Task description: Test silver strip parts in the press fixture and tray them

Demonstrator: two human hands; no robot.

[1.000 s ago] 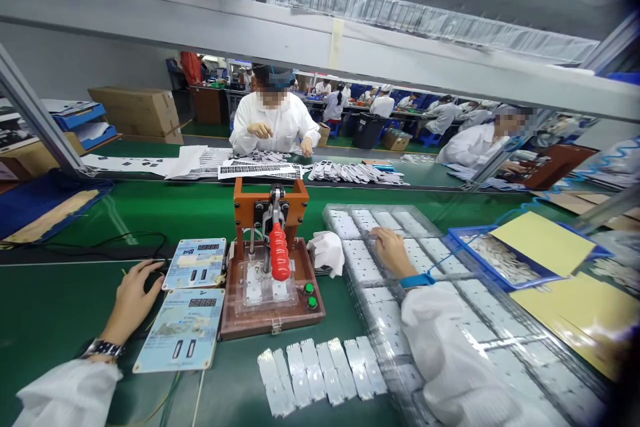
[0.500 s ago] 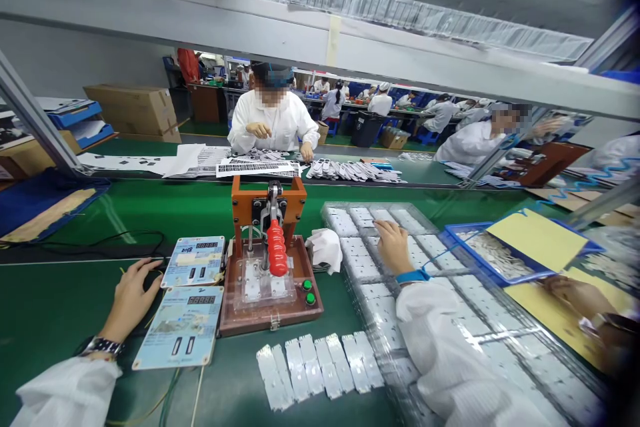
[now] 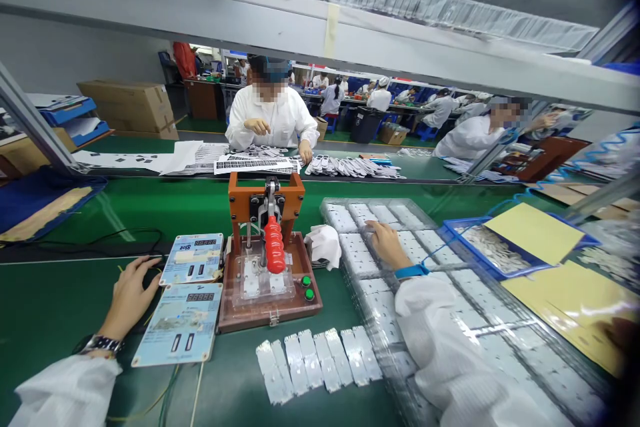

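My left hand (image 3: 129, 297) lies on the green table, fingers stretched out and apart, holding nothing. Beside its fingertips are two light-blue meter panels with digital displays, an upper one (image 3: 186, 273) and a lower one (image 3: 163, 327). My right hand (image 3: 387, 245), with a blue band at its wrist, reaches over a clear plastic tray (image 3: 367, 303) filled with flat silver-white plates (image 3: 359, 250). Its fingers extend down to the plates in an upper compartment; no plate shows lifted in them. Between my hands stands a test fixture (image 3: 227, 310) with a red lever handle (image 3: 275, 245) and two green buttons.
Several silver strips (image 3: 300, 360) lie in a row before the fixture. A crumpled white cloth (image 3: 324, 245) sits right of it. A blue bin (image 3: 505, 270) of small parts and yellow sheets (image 3: 575, 303) are at right. A co-worker (image 3: 270, 113) sits opposite; a metal shelf beam (image 3: 300, 30) crosses above.
My right hand has shifted slightly left over the tray. The other person's hand at the far right has drawn back towards the picture's edge. My left hand stays in place.
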